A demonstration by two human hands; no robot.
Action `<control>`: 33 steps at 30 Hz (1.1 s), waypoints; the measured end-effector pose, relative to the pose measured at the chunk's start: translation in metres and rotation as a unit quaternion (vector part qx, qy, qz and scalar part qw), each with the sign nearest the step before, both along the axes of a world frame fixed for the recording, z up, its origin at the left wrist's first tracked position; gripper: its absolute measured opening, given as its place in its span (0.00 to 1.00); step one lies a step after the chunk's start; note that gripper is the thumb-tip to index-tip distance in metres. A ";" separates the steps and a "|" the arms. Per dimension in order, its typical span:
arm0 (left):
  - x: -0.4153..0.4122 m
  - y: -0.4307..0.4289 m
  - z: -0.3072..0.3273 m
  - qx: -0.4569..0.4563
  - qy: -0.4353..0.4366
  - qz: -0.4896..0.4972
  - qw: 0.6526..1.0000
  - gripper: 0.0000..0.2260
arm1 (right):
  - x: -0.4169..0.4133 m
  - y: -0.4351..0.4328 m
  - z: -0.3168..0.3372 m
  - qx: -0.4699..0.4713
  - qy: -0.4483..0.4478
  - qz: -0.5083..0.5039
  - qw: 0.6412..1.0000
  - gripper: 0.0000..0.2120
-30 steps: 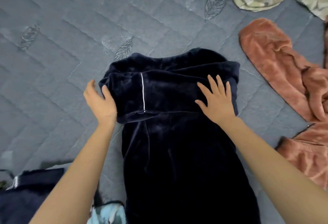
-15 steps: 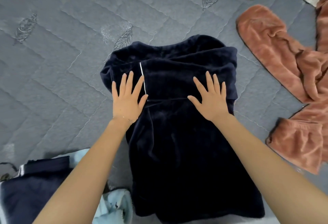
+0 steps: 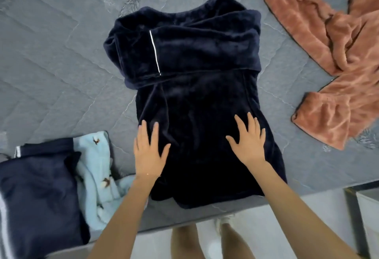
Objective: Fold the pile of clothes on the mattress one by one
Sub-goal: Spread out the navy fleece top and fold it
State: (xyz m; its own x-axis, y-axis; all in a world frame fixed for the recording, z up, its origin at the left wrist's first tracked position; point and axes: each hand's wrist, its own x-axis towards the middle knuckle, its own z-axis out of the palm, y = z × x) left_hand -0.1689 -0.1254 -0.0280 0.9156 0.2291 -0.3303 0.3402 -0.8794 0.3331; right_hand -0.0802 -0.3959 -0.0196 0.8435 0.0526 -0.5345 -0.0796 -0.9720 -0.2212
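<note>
1. Nearest, below the hem of the navy garment [image 3: 194, 102]: a pale floor [image 3: 266, 234] and the person's bare legs [image 3: 184, 242], just past the mattress's near edge.
2. Left of the navy garment's hem, not touching it: a folded dark-blue piece [image 3: 39, 197] with a white stripe. It lies against a light-blue piece [image 3: 96, 178] dotted with small brown motifs.
3. Left hand [image 3: 149, 156]: palm down on the navy garment's lower left edge, fingers straight and close together, gripping nothing.
4. Right hand [image 3: 248, 143]: palm down on the navy garment's lower right part, fingers straight and spread, gripping nothing.
5. The navy garment lies on the grey quilted mattress [image 3: 51, 53], running lengthwise away from the person, hem at the near edge. The fabric is plush and very dark. The body is narrow with soft lengthwise creases.
6. At its far end a broad band is folded across the body and sticks out wider on the left. One thin white piping line crosses the band. Beyond it the cloth is bunched.
7. Right of the navy garment, apart from it: a rust-coloured garment [image 3: 328, 53], plush, crumpled and unfolded.
</note>
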 end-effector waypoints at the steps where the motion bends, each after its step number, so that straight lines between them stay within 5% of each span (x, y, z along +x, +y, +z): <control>1: -0.010 -0.001 -0.001 -0.060 0.005 0.086 0.994 0.33 | -0.006 -0.008 -0.001 0.003 -0.008 -0.010 1.000 0.33; 3: -0.025 -0.008 -0.001 -0.175 0.011 0.212 0.961 0.34 | -0.013 -0.024 -0.003 -0.001 -0.016 -0.013 1.000 0.34; 8: -0.047 -0.035 0.001 -0.232 -0.052 0.285 0.929 0.23 | -0.031 -0.056 -0.008 -0.013 0.011 -0.054 0.998 0.37; 15: -0.078 -0.055 0.001 -0.307 -0.001 0.505 0.806 0.17 | -0.063 -0.093 -0.002 0.148 0.033 -0.226 0.962 0.49; 21: -0.104 -0.062 0.007 -0.247 0.014 0.496 0.832 0.15 | -0.083 -0.110 -0.009 0.185 0.143 -0.296 0.926 0.30; 33: -0.134 -0.072 0.027 -0.183 -0.134 0.493 0.840 0.10 | -0.101 -0.116 0.003 0.175 0.038 -0.292 0.940 0.13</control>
